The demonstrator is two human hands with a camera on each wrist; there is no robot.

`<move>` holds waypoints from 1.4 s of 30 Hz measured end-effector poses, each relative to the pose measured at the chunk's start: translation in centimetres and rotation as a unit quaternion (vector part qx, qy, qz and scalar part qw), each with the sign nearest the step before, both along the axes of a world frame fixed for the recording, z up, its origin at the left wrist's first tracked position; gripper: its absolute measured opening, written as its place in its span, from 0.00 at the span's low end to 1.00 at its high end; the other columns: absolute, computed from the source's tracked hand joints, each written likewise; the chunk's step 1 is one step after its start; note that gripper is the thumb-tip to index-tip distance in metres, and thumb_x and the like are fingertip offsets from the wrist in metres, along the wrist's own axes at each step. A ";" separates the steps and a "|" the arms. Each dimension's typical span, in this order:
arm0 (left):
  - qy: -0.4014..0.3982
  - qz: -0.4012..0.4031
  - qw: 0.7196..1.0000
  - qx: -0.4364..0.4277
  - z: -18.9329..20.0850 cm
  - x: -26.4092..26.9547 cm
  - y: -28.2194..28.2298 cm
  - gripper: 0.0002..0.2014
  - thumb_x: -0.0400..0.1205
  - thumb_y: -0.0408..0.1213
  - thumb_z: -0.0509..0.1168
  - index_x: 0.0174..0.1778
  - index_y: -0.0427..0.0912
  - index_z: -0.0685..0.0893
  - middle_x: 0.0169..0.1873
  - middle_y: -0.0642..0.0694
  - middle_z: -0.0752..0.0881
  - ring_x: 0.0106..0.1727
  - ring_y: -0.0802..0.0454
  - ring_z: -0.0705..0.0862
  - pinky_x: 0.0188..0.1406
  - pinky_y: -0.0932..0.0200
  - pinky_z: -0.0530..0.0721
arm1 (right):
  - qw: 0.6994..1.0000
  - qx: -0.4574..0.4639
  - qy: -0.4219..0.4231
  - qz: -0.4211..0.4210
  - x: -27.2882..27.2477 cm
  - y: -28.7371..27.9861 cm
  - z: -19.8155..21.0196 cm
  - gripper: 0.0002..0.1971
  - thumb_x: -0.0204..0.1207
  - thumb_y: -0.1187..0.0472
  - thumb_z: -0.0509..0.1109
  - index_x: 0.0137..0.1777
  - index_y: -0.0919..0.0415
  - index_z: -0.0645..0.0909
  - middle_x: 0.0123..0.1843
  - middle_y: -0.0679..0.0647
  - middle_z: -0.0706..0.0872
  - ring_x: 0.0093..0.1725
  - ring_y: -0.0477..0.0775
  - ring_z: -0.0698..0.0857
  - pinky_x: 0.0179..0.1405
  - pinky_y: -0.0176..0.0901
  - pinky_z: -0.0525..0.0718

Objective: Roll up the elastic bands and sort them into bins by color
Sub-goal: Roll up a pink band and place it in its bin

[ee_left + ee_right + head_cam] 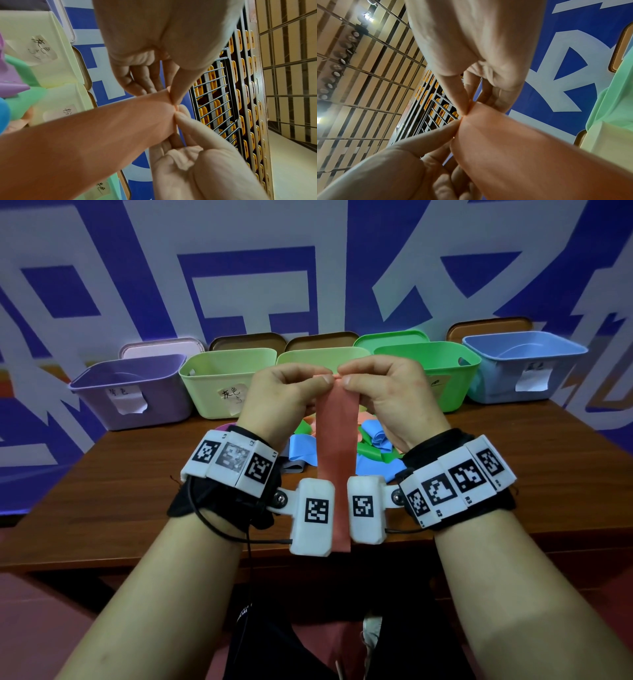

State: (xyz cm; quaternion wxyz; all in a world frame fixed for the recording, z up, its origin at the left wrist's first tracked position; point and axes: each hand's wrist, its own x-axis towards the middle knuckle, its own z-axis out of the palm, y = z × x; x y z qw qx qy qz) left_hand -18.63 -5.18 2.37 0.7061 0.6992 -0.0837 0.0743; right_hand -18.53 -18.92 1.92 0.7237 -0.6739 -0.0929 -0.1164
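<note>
The pink band (pixel 334 446) hangs down between both wrists over the desk's (pixel 137 474) near edge, its top edge pinched side by side by the left hand (pixel 287 395) and right hand (pixel 387 395), thumbs against curled forefingers. Beyond lies a heap of loose bands (pixel 371 445) mid-desk, then five bins (pixel 226 381) along the far edge

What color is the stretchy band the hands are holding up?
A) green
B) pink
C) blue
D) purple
B: both hands, left hand and right hand, pinch the top edge of a pink band that hangs down between the wrists.
</note>
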 end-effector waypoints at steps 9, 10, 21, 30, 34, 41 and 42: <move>0.011 0.001 1.000 -0.011 -0.5 -0.1 0.0 0.07 0.77 0.24 0.69 0.40 0.41 0.87 0.33 0.44 0.87 0.31 0.56 0.85 0.34 0.66 0.82 | 1.000 0.016 0.014 0.014 -0.1 0.1 -0.7 0.05 0.76 0.70 0.70 0.40 0.63 0.85 0.39 0.62 0.86 0.40 0.57 0.85 0.44 0.50 0.85; 0.014 -0.003 1.000 -0.013 -0.5 -0.2 0.0 0.07 0.77 0.24 0.69 0.40 0.41 0.87 0.33 0.43 0.86 0.32 0.55 0.84 0.34 0.65 0.82 | 1.000 0.009 0.010 0.008 0.0 0.1 -0.7 0.06 0.76 0.70 0.71 0.39 0.63 0.85 0.38 0.62 0.86 0.40 0.59 0.84 0.45 0.52 0.85; 0.024 -0.021 0.999 -0.012 -0.6 -0.2 0.1 0.06 0.78 0.26 0.68 0.37 0.38 0.85 0.26 0.49 0.86 0.25 0.58 0.82 0.27 0.67 0.81 | 0.996 -0.080 -0.031 -0.030 0.4 0.1 -1.4 0.10 0.77 0.68 0.70 0.37 0.54 0.85 0.37 0.55 0.87 0.42 0.57 0.85 0.52 0.64 0.85; 0.037 -0.011 0.999 -0.007 -0.5 0.1 0.1 0.08 0.77 0.24 0.69 0.37 0.40 0.87 0.27 0.48 0.86 0.29 0.54 0.81 0.32 0.64 0.81 | 0.996 -0.082 -0.027 -0.007 0.3 0.0 -1.3 0.08 0.79 0.66 0.69 0.39 0.57 0.85 0.37 0.58 0.86 0.39 0.56 0.84 0.46 0.57 0.85; 0.032 -0.013 0.999 -0.005 -0.7 0.1 0.1 0.08 0.76 0.23 0.70 0.37 0.41 0.87 0.30 0.44 0.85 0.35 0.49 0.80 0.37 0.60 0.79 | 0.999 -0.047 -0.004 0.007 0.3 -0.2 -1.3 0.08 0.76 0.68 0.72 0.36 0.58 0.85 0.35 0.61 0.84 0.39 0.60 0.80 0.43 0.55 0.79; 0.037 -0.045 0.998 -0.017 -0.4 -0.4 -0.1 0.05 0.79 0.27 0.68 0.38 0.39 0.85 0.27 0.47 0.85 0.25 0.57 0.82 0.30 0.66 0.83 | 1.000 -0.016 0.000 0.018 0.1 -0.3 -1.0 0.12 0.76 0.72 0.69 0.34 0.59 0.83 0.31 0.54 0.84 0.36 0.56 0.81 0.42 0.50 0.79; 0.033 -0.043 0.998 -0.014 -0.5 -0.5 -0.1 0.05 0.79 0.28 0.68 0.38 0.39 0.85 0.27 0.47 0.86 0.25 0.56 0.82 0.30 0.65 0.83 | 1.000 -0.025 -0.004 0.017 0.1 -0.4 -1.0 0.12 0.76 0.72 0.69 0.34 0.58 0.83 0.32 0.54 0.85 0.36 0.55 0.81 0.42 0.49 0.80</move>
